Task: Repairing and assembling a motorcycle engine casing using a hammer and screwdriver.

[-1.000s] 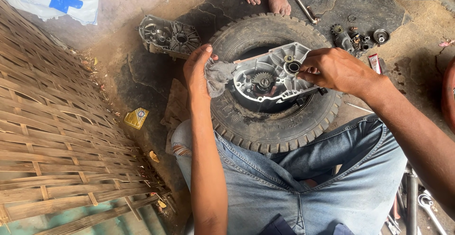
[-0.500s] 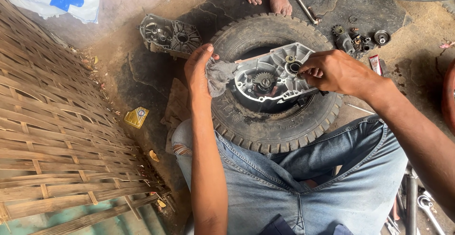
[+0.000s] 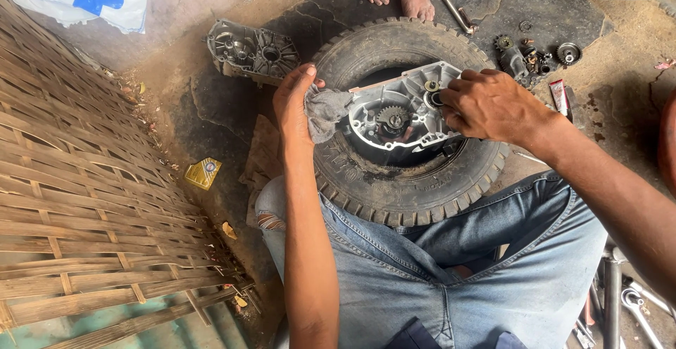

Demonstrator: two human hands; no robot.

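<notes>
Pressing a grey rag (image 3: 325, 111) against the engine casing (image 3: 401, 113), the left hand (image 3: 294, 104) gripped cloth while the right hand (image 3: 489, 104) closed on its rim; perched on a tyre (image 3: 405, 180), the casing risked tipping

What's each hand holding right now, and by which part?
Left hand presses a grey rag against the left end of the metal engine casing. Right hand grips the casing's right end, fingers by a round bearing hole.
</notes>
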